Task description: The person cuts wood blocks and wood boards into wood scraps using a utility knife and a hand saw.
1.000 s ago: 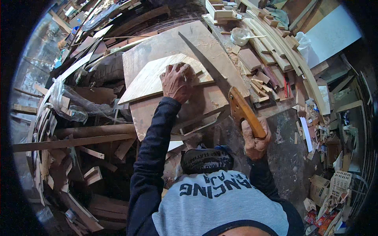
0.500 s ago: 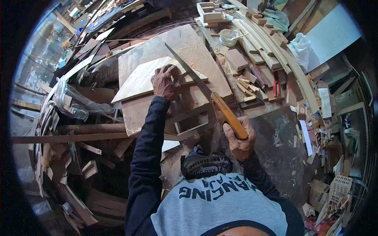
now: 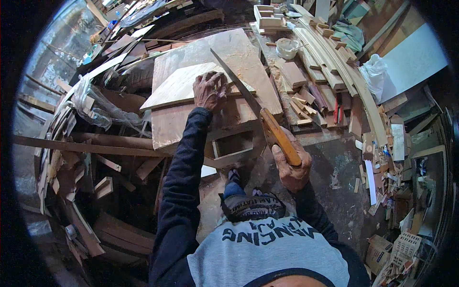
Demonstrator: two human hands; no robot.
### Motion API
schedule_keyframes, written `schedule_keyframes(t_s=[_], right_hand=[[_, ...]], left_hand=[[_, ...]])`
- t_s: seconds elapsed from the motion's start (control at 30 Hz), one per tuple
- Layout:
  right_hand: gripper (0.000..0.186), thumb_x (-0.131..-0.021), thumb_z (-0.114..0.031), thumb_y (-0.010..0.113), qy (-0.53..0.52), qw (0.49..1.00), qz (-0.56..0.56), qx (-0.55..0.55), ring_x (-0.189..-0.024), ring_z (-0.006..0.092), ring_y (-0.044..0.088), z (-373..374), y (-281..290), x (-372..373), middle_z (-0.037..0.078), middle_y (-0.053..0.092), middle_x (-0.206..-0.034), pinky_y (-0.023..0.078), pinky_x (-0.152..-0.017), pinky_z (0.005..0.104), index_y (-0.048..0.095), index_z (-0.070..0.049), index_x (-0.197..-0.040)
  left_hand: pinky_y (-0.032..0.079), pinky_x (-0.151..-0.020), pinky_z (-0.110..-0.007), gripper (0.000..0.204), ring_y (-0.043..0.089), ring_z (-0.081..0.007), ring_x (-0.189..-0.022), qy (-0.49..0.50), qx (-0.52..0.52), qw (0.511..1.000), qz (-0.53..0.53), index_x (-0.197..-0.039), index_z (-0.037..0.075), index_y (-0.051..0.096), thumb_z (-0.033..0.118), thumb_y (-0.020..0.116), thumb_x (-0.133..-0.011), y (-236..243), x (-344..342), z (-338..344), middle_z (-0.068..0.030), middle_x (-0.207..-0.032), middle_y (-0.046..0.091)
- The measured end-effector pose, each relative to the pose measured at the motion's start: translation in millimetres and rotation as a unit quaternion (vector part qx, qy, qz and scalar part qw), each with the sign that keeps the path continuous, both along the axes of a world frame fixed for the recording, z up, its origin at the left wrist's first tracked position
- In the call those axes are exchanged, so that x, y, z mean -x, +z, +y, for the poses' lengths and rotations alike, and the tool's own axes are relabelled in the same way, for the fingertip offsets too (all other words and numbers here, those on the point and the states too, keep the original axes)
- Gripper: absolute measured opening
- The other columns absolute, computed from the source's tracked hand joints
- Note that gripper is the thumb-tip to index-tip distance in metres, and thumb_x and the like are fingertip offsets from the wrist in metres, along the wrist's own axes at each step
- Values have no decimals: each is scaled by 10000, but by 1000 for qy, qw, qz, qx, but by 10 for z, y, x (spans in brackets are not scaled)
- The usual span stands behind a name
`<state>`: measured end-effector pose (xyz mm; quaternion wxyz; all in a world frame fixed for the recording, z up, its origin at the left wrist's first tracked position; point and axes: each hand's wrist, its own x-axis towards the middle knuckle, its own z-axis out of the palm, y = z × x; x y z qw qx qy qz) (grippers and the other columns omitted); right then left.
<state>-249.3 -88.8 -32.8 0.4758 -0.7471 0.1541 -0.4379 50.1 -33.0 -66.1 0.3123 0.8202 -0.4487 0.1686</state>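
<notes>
A pale wooden board (image 3: 165, 91) lies slanted on a larger flat worktop (image 3: 189, 60). My left hand (image 3: 209, 90) is on top of the board, fingers bent and pressing it down beside the blade. In my right hand (image 3: 291, 167) is a handsaw with an orange-brown wooden handle (image 3: 277, 136). Its long tapering blade (image 3: 234, 79) runs up and leftward across the board's right part, with the tip over the worktop beyond. From this angle I cannot tell how deep the blade sits in the wood.
Right of the worktop, a bench holds small wood blocks (image 3: 301, 109), a white tub (image 3: 287, 48) and long strips (image 3: 327, 57). A box-like wooden frame (image 3: 267, 18) stands at its far end. Scrap wood (image 3: 103, 186) and clear plastic sheeting (image 3: 91, 107) crowd the left; offcuts litter the right floor.
The view has tilted slightly, bringing my feet into sight below the worktop. Both hands keep their holds; the saw stays across the board at nearly the same angle.
</notes>
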Motion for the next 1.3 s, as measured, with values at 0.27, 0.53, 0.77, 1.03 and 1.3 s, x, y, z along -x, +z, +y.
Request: schedule_keyframes(t_s=[0.27,0.53,0.77,1.03,1.3], right_hand=[[402,-856,-174,606,21,988,133,-74,-993,248,615,62,290,82,193,622,-1097,471,-861,329,550,36,-1193],[393,-867,-202,597,8,997,83,-1,-945,215,628,25,163,98,171,642,-1040,484,-834,313,554,24,-1185],[395,-854,-158,611,9,995,97,-33,-976,208,620,79,218,148,176,634,-1078,474,-858,314,548,40,-1190],[397,-844,-162,626,-13,994,104,-5,-922,185,634,76,166,176,158,646,-1051,483,-823,298,558,-4,-1201],[380,-834,-159,619,-88,988,86,-91,-907,215,646,50,83,310,133,654,-1041,492,-803,319,575,-19,-1184]], left_hand=[[352,-922,-432,290,485,-308,-1046,54,20,997,50,-1007,137,671,334,591,-808,6,10,-72,-76,-1099,597],[330,-926,-453,267,472,-294,-1069,121,25,990,63,-968,170,695,343,595,-791,-21,68,-198,-63,-1067,602],[327,-922,-450,221,484,-286,-1064,141,9,989,37,-943,184,697,313,601,-793,-39,46,-226,-54,-1056,602],[301,-945,-451,220,490,-293,-1065,150,14,988,29,-964,175,691,294,598,-804,-19,98,-265,-64,-1099,596],[415,-910,-406,253,509,-348,-1018,131,234,959,95,-1061,-18,612,118,535,-862,132,21,18,-204,-1063,573]])
